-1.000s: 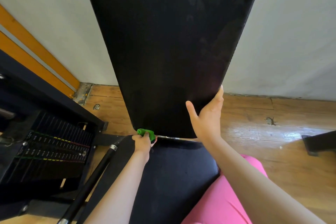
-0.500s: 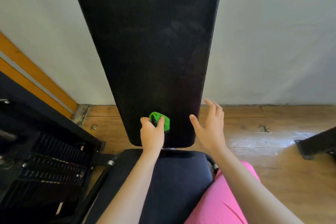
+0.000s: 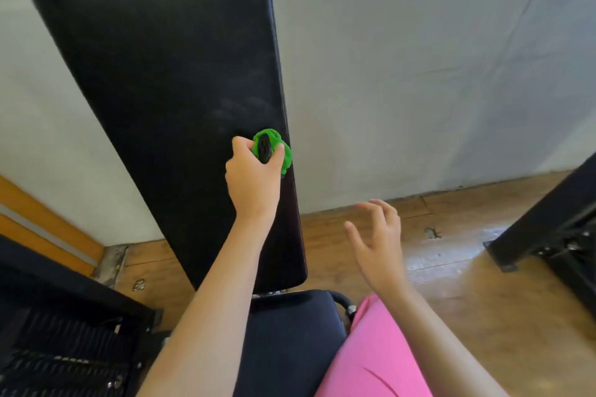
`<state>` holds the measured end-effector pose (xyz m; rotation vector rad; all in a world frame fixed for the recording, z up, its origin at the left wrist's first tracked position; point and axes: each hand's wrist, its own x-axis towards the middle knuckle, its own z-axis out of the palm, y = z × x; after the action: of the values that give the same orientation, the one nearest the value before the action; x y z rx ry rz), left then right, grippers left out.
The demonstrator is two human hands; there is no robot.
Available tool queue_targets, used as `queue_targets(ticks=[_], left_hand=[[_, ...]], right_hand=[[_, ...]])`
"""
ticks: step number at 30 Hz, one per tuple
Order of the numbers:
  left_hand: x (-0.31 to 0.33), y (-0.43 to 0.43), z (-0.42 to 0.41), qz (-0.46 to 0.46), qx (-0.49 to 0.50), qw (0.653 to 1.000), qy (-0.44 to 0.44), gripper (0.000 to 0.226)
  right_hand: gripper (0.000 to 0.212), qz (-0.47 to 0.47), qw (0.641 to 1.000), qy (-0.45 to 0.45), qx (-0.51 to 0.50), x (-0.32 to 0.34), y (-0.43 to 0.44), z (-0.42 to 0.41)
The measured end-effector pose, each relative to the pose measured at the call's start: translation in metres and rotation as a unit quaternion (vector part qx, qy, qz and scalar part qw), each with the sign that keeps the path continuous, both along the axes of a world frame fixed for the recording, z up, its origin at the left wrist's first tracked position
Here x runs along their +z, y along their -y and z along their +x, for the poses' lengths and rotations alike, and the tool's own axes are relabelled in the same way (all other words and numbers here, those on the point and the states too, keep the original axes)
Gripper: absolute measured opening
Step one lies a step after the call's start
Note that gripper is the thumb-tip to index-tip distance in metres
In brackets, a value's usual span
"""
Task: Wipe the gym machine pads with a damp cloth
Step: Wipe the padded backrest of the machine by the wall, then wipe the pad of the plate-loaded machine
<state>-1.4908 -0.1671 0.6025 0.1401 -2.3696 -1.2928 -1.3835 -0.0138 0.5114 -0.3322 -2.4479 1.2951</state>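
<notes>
A tall black back pad [image 3: 161, 74] stands upright against the pale wall, its whole top edge in view. My left hand [image 3: 253, 180] grips a bunched green cloth [image 3: 274, 148] and holds it against the pad near its right edge, about halfway up. A black seat pad [image 3: 290, 338] lies below the back pad. My right hand [image 3: 377, 245] hovers off the pad over the floor, fingers spread and loosely bent, holding nothing.
A black weight stack and frame [image 3: 58, 348] fills the lower left. Another black machine base [image 3: 554, 235] juts in at the right. Wooden floor [image 3: 467, 300] runs along the wall. My pink-clad leg [image 3: 377, 361] is at the bottom.
My left hand has slid the green cloth up and to the right, from the pad's bottom to its middle right edge. My right hand has come off the pad and dropped away to the right.
</notes>
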Motion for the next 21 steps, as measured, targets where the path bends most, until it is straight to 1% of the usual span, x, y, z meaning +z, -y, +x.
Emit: queue_targets(ticks=[4, 8, 13, 15, 19, 21], left_hand=[[-0.002, -0.036, 0.003, -0.03, -0.067, 0.997, 0.022, 0.03], [-0.011, -0.089, 0.014, -0.053, -0.165, 0.982, 0.069, 0.027], [-0.01, -0.165, 0.038, -0.109, -0.293, 0.942, 0.124, 0.022], [-0.006, -0.185, 0.051, -0.112, -0.334, 0.926, 0.135, 0.019], [-0.006, -0.228, 0.075, -0.128, -0.424, 0.882, 0.161, 0.016], [-0.005, -0.249, 0.084, -0.142, -0.455, 0.865, 0.157, 0.017]], right_hand=[[0.029, -0.003, 1.0, -0.017, -0.019, 0.008, -0.036, 0.013], [0.03, 0.033, 0.998, -0.02, -0.051, 0.016, -0.084, 0.022], [0.041, 0.11, 0.99, 0.018, -0.091, 0.028, -0.152, 0.044], [0.046, 0.142, 0.984, 0.034, -0.102, 0.031, -0.171, 0.054], [0.053, 0.141, 0.973, 0.091, -0.158, 0.04, -0.206, 0.085], [0.055, 0.139, 0.965, 0.115, -0.19, 0.045, -0.22, 0.1]])
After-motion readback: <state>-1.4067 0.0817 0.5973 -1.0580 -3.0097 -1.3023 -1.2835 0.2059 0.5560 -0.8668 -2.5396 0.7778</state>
